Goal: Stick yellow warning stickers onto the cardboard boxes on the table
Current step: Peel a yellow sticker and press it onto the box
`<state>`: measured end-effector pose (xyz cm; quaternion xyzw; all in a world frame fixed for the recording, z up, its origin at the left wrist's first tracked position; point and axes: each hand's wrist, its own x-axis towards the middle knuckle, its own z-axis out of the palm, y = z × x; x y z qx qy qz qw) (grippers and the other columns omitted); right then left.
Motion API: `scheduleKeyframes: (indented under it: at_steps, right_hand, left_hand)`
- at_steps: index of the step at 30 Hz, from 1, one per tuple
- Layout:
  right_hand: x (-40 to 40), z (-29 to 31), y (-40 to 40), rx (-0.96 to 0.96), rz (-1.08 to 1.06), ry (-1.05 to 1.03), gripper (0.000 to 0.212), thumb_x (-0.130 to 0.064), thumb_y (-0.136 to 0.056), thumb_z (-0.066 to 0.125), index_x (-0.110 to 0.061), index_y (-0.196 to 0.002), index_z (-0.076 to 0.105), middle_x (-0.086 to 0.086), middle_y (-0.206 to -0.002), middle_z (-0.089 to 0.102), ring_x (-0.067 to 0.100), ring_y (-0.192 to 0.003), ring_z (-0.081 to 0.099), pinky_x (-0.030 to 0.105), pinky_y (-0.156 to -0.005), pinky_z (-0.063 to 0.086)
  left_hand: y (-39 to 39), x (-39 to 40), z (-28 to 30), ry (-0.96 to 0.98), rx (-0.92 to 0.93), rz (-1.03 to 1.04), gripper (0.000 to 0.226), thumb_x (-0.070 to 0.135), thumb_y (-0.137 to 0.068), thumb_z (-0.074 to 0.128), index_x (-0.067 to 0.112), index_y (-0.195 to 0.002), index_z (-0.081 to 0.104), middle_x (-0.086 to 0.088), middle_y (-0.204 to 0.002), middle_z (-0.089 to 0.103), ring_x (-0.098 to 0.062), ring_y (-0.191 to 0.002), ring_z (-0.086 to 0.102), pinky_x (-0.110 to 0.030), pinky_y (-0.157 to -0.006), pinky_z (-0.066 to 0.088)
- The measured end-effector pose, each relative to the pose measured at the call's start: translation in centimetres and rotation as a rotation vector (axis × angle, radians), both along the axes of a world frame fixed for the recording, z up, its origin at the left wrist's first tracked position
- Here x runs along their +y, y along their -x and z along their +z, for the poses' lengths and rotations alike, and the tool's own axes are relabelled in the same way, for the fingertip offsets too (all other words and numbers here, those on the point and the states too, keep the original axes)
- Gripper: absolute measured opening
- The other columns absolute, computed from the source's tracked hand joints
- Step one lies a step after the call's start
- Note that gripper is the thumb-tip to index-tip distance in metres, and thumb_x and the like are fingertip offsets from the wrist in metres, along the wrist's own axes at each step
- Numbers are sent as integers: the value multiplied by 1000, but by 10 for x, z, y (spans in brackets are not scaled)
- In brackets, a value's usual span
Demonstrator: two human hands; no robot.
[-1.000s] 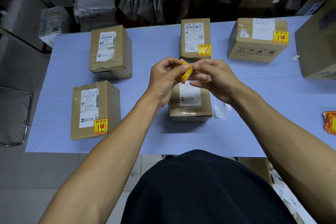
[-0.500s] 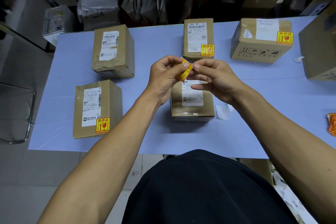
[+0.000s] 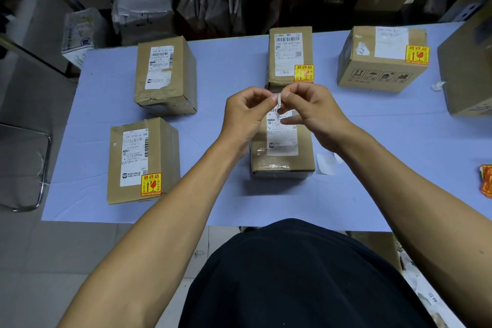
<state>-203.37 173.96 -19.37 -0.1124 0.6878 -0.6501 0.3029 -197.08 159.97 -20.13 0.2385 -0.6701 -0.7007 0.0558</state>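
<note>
Head view: both hands meet above the middle box [image 3: 282, 152], left hand [image 3: 246, 117] and right hand [image 3: 314, 112] each pinching a sticker [image 3: 279, 104] edge-on between fingertips, likely to peel its backing right over the bare target. Spare stickers [image 3: 486, 180] wait at the surface's [image 3: 229, 66] right edge, within reach.

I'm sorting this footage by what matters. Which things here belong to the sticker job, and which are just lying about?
Job:
- sticker pinched between left hand and right hand
- unstickered boxes: near centre, far left
- sticker stack

Lying about:
- backing scraps
- wrapped parcels behind the table
- metal chair
</note>
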Motion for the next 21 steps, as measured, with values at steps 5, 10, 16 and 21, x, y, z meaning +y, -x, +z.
scheduleKeyframes:
  at_steps: [5,10,16,21]
  right_hand:
    - [1,-5,-1,237,15,-175,17,-20,-99,55,-16,-84,61,4,-75,67,20,-75,63,40,-75,58]
    - [5,-9,-1,276,5,-199,16,-21,-98,55,-16,-84,61,2,-76,69,16,-75,64,38,-74,58]
    - [27,-32,7,45,-266,-277,17,-15,-94,46,-12,-81,57,3,-74,60,14,-69,57,34,-68,55]
    - [74,-70,5,-104,-344,-525,22,-15,-90,49,3,-81,57,16,-76,61,24,-69,55,37,-63,55]
  left_hand:
    - [-4,4,0,-102,-19,-73,12,13,-91,69,18,-80,72,-1,-79,72,-18,-80,68,-24,-75,54]
    - [0,8,-1,-120,-56,-28,15,12,-90,70,15,-75,70,-6,-78,70,-19,-77,66,-32,-79,54]
    - [6,13,-3,-397,-131,164,11,10,-95,61,11,-85,65,-6,-80,69,-21,-77,65,-30,-69,51]
    - [1,10,-9,-354,-189,222,7,11,-95,61,9,-89,65,-4,-74,63,-14,-63,60,-28,-65,52]
